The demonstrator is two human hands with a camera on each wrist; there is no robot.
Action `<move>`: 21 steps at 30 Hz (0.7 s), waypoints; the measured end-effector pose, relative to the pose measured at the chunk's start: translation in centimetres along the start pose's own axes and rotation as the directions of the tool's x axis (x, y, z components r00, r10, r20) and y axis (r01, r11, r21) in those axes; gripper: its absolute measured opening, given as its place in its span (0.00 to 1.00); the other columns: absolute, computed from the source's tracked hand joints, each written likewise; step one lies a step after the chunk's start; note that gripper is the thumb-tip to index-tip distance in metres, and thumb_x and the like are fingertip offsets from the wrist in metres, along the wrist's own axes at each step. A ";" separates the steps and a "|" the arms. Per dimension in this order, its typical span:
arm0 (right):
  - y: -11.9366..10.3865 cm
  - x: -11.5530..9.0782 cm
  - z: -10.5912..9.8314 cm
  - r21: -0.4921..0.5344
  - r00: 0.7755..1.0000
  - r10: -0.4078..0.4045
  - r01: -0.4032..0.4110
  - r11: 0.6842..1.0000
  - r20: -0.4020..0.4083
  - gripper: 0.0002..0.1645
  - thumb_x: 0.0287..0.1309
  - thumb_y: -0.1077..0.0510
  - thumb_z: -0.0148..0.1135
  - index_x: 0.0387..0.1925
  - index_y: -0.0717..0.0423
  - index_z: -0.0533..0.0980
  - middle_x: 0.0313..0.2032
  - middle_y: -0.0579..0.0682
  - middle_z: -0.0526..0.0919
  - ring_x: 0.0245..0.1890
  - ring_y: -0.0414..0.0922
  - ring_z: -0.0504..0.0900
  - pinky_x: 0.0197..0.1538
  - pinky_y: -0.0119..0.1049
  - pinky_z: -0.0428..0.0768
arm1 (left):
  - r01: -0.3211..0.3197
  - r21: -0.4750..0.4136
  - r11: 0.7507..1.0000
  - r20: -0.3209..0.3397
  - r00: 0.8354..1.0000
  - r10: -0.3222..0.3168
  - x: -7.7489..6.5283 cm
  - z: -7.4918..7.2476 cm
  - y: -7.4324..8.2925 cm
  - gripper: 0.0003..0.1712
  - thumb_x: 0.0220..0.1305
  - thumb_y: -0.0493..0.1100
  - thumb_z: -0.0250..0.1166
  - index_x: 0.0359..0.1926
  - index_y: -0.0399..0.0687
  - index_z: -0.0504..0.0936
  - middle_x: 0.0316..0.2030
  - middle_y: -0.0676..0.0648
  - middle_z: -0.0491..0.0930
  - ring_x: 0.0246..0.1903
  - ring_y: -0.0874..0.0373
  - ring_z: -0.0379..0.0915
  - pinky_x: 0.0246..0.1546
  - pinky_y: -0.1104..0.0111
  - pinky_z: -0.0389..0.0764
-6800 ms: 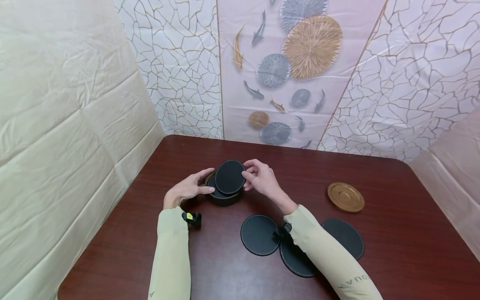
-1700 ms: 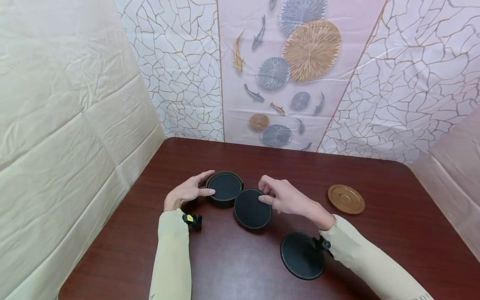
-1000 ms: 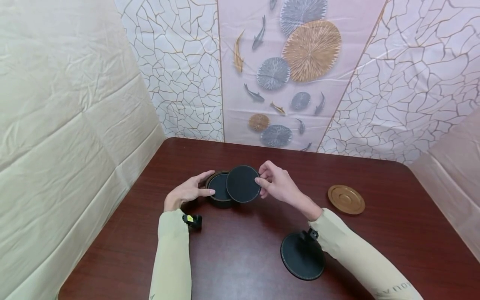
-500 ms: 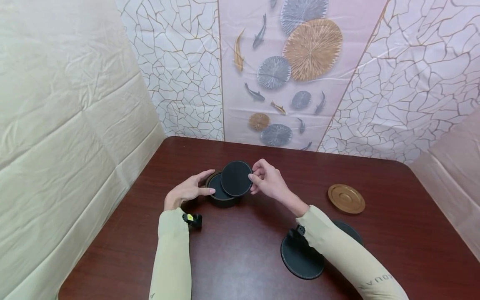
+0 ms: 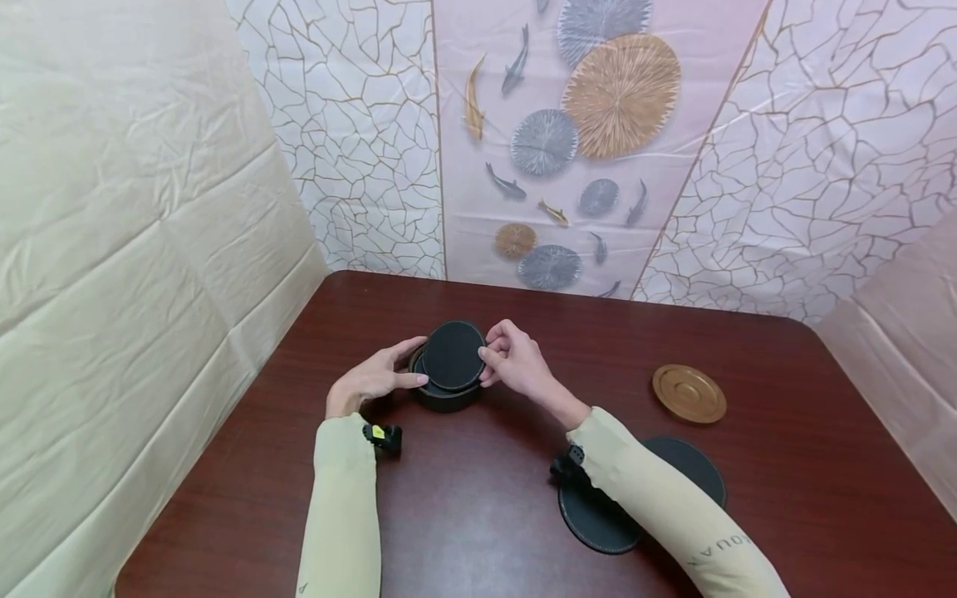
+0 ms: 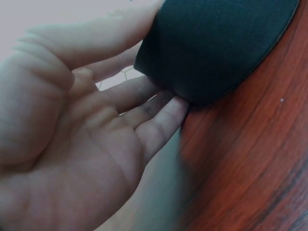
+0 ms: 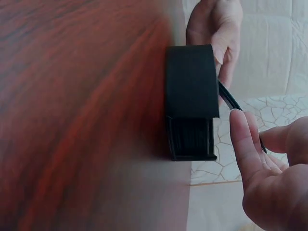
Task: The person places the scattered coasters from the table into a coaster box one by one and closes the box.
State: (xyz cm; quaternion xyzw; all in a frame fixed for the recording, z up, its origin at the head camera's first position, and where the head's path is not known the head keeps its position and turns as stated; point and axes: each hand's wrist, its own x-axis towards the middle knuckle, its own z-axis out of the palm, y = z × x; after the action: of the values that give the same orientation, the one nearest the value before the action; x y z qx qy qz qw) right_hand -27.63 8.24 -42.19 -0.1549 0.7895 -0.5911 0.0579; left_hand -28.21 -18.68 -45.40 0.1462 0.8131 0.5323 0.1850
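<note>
1. We see dark printed letters, not fully legible, on the right sleeve.
2. Our round black coaster holder stands on the reddish-brown table; through a gap in its wall we see a dark layered stack.
3. Our black coaster, with stitched edging, tilts over the holder's top, pinched between the right hand's thumb and fingers.
4. Our left hand holds the holder, thumb and fingers spread around its side.
5. Two more coasters lie partly under the right forearm, near a brown ringed disc.

Inside of black holder mostly hidden by held disc.
</note>
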 end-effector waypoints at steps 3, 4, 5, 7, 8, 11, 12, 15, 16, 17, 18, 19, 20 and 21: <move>0.2 0.1 0.4 0.013 1.000 0.016 -0.016 1.000 -0.003 0.16 0.65 0.64 0.60 0.49 0.68 0.66 0.36 0.70 0.83 0.24 0.61 0.85 0.34 0.56 0.84 | -0.006 0.005 1.000 0.004 1.000 0.006 0.1 0.0 0.1 0.45 0.62 0.42 0.68 0.76 0.57 0.56 0.73 0.46 0.61 0.72 0.48 0.55 0.71 0.51 0.60; 0.2 0.1 0.5 0.018 1.000 0.020 -0.020 1.000 -0.008 0.16 0.64 0.64 0.61 0.48 0.67 0.67 0.35 0.69 0.83 0.23 0.59 0.86 0.34 0.56 0.84 | -0.006 0.007 1.000 0.004 1.000 0.006 0.1 0.0 0.1 0.45 0.62 0.43 0.68 0.76 0.56 0.56 0.73 0.46 0.61 0.72 0.48 0.55 0.71 0.51 0.60; 0.2 0.1 0.6 0.023 1.000 0.022 -0.022 0.999 -0.012 0.15 0.64 0.64 0.61 0.47 0.66 0.67 0.34 0.67 0.83 0.22 0.56 0.86 0.33 0.55 0.84 | -0.006 0.009 1.000 0.003 1.000 0.006 0.2 0.0 0.2 0.45 0.62 0.43 0.68 0.76 0.56 0.56 0.73 0.46 0.61 0.72 0.48 0.55 0.71 0.51 0.60; 0.3 0.2 0.7 0.035 1.000 0.027 -0.026 0.999 -0.016 0.14 0.64 0.64 0.61 0.46 0.65 0.67 0.32 0.65 0.83 0.21 0.52 0.85 0.33 0.54 0.85 | -0.005 0.003 1.000 0.002 1.000 0.005 0.2 0.0 0.2 0.46 0.62 0.42 0.69 0.76 0.56 0.56 0.72 0.45 0.62 0.72 0.47 0.56 0.71 0.50 0.61; 0.4 0.2 0.8 0.042 0.999 0.029 -0.028 0.999 -0.016 0.13 0.64 0.65 0.61 0.45 0.65 0.67 0.31 0.63 0.83 0.20 0.50 0.85 0.32 0.54 0.85 | -0.002 0.002 1.000 0.001 1.000 0.002 0.2 0.0 0.2 0.46 0.61 0.42 0.69 0.76 0.56 0.56 0.72 0.45 0.62 0.72 0.47 0.57 0.71 0.50 0.61; 0.5 0.3 0.9 0.059 0.999 0.034 -0.034 0.998 -0.007 0.12 0.63 0.65 0.61 0.44 0.64 0.68 0.28 0.61 0.84 0.18 0.47 0.85 0.31 0.52 0.85 | 0.011 0.004 1.000 -0.005 1.000 -0.011 0.2 0.0 0.2 0.46 0.61 0.43 0.69 0.76 0.57 0.56 0.72 0.46 0.62 0.72 0.48 0.56 0.71 0.51 0.61; 0.5 0.3 1.0 0.062 0.999 0.037 -0.036 0.997 -0.004 0.12 0.63 0.65 0.62 0.43 0.64 0.68 0.28 0.60 0.84 0.18 0.47 0.85 0.30 0.51 0.85 | 0.013 0.005 1.000 -0.006 1.000 -0.013 0.2 0.0 0.2 0.46 0.61 0.43 0.69 0.76 0.57 0.56 0.72 0.46 0.62 0.72 0.48 0.56 0.71 0.51 0.61; 0.6 0.2 1.1 0.045 0.999 0.041 -0.041 0.998 0.001 0.12 0.62 0.64 0.63 0.41 0.63 0.69 0.26 0.58 0.84 0.17 0.47 0.84 0.28 0.49 0.85 | 0.022 0.007 1.000 -0.011 1.000 -0.022 0.1 0.0 0.2 0.46 0.61 0.43 0.69 0.76 0.58 0.57 0.73 0.47 0.61 0.72 0.48 0.56 0.71 0.50 0.61; 0.6 0.2 1.1 0.025 0.999 0.040 -0.040 0.999 0.001 0.12 0.62 0.63 0.64 0.41 0.62 0.69 0.26 0.57 0.84 0.17 0.47 0.84 0.27 0.47 0.85 | 0.025 0.004 1.000 -0.013 1.000 -0.025 0.0 0.0 0.2 0.46 0.61 0.43 0.69 0.76 0.58 0.57 0.73 0.47 0.61 0.71 0.48 0.56 0.71 0.51 0.61; 0.7 0.2 1.1 0.004 0.999 0.039 -0.039 0.999 0.001 0.12 0.62 0.62 0.64 0.40 0.62 0.70 0.25 0.57 0.84 0.16 0.47 0.83 0.26 0.47 0.84 | 0.029 -0.001 1.000 -0.016 0.999 -0.029 0.0 0.1 0.2 0.46 0.60 0.43 0.70 0.75 0.59 0.57 0.72 0.47 0.62 0.71 0.49 0.57 0.71 0.51 0.61; 0.7 0.2 1.0 -0.023 0.999 0.039 -0.039 0.999 0.000 0.12 0.62 0.61 0.65 0.40 0.61 0.70 0.24 0.56 0.84 0.16 0.46 0.83 0.24 0.46 0.84 | 0.030 -0.005 1.000 -0.017 0.999 -0.031 -0.1 0.1 0.3 0.45 0.60 0.43 0.70 0.75 0.59 0.58 0.72 0.47 0.62 0.71 0.49 0.57 0.71 0.51 0.61; 0.8 0.2 1.0 -0.050 0.999 0.040 -0.040 0.998 0.001 0.12 0.62 0.60 0.65 0.40 0.60 0.70 0.23 0.55 0.83 0.15 0.46 0.82 0.23 0.46 0.83 | 0.031 -0.006 0.999 -0.017 0.999 -0.031 -0.1 0.1 0.3 0.45 0.61 0.43 0.69 0.75 0.59 0.58 0.72 0.47 0.62 0.71 0.49 0.57 0.71 0.51 0.61; 0.8 0.3 0.9 -0.077 0.999 0.044 -0.043 0.996 0.003 0.12 0.62 0.59 0.65 0.39 0.59 0.71 0.23 0.54 0.83 0.15 0.46 0.81 0.22 0.45 0.83 | 0.032 -0.008 0.999 -0.018 0.999 -0.032 -0.1 0.1 0.3 0.45 0.61 0.43 0.69 0.75 0.59 0.58 0.72 0.47 0.62 0.71 0.49 0.57 0.71 0.51 0.61; 0.9 0.3 0.8 -0.105 0.999 0.047 -0.047 0.993 0.005 0.12 0.62 0.58 0.66 0.39 0.59 0.71 0.22 0.54 0.83 0.14 0.46 0.81 0.21 0.44 0.82 | 0.033 -0.009 0.999 -0.019 0.999 -0.033 -0.2 0.1 0.3 0.45 0.61 0.44 0.70 0.75 0.60 0.58 0.72 0.47 0.62 0.71 0.48 0.56 0.71 0.51 0.61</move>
State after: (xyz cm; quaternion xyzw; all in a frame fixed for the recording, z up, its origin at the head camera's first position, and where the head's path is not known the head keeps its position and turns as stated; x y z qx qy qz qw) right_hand -27.83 7.63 -43.28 -0.1414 0.8226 -0.5467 0.0667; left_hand -27.98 -18.51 -45.11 0.1268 0.8148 0.5340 0.1866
